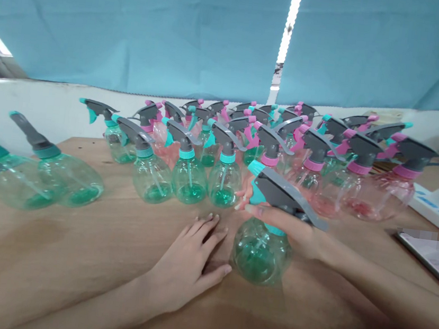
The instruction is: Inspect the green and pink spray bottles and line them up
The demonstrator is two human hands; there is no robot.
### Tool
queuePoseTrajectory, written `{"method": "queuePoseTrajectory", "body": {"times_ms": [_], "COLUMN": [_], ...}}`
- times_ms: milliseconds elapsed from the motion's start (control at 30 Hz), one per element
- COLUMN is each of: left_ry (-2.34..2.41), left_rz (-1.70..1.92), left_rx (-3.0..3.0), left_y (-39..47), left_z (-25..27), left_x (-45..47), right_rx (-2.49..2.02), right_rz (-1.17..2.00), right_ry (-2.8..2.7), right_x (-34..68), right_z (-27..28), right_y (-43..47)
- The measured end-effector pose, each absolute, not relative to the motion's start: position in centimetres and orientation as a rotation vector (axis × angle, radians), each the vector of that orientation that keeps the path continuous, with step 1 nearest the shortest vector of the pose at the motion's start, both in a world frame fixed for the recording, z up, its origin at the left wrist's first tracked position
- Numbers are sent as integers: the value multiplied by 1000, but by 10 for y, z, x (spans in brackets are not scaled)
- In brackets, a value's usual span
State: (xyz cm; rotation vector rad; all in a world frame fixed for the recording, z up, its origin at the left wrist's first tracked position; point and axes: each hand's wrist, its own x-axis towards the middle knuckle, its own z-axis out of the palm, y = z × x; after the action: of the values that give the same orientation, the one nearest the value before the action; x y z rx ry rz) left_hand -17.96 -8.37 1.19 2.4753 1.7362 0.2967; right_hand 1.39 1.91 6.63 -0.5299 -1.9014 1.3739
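Head view: a green spray bottle (260, 257) is held by the right grip (302, 234), the thumb and fingers being closed around it just beneath the spray head (280, 189). It is located near the front of the worktop (112, 258), just right of the left grip (186, 256), which is laid palm down with its fingers loosely spread and nothing grasped. Whether the bottle's base is rested on the wood or raised cannot be told.

The trigger (257, 197) is seen close to the right fingertips, so it could be squeezed by accident if the hold were tightened. A slip at the narrow neck might be caused by a loose hold, since the weight is hung below it. If the bottle were swung forward, the row of three green bottles (191, 180) could be struck, and neighbours might be toppled in turn.

Space ahead is blocked by that row and by a dense cluster of further bottles behind it. On the right, pink bottles (357, 195) are crowded together, with a power strip (430, 205) and a flat screen device (432, 260) beyond; the right forearm could be obstructed there. On the left, two green bottles (75, 181) are set apart. A blue cloth (180, 31) is hung behind.
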Motion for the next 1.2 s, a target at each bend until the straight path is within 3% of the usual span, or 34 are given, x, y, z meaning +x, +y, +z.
{"method": "queuePoseTrajectory", "body": {"times_ms": [167,433,700,967,1200], "left_ry": [1735,1724,1725,1727,1754], "left_rz": [345,336,326,378,470], "left_rx": [2466,2477,2505,2533,2539], "left_y": [-84,-84,-84,-87,-88], "left_z": [10,10,8,6,0], "left_x": [-180,-181,-179,-178,-178], "right_rx": [-434,-316,-497,-649,-863], "right_rz": [1251,1316,1241,763,691], "right_ry": [-1892,-1886,-1898,-2062,-2195], "right_x": [12,8,7,25,51], "right_z": [66,73,74,67,66], "right_y": [18,16,12,12,-9]}}
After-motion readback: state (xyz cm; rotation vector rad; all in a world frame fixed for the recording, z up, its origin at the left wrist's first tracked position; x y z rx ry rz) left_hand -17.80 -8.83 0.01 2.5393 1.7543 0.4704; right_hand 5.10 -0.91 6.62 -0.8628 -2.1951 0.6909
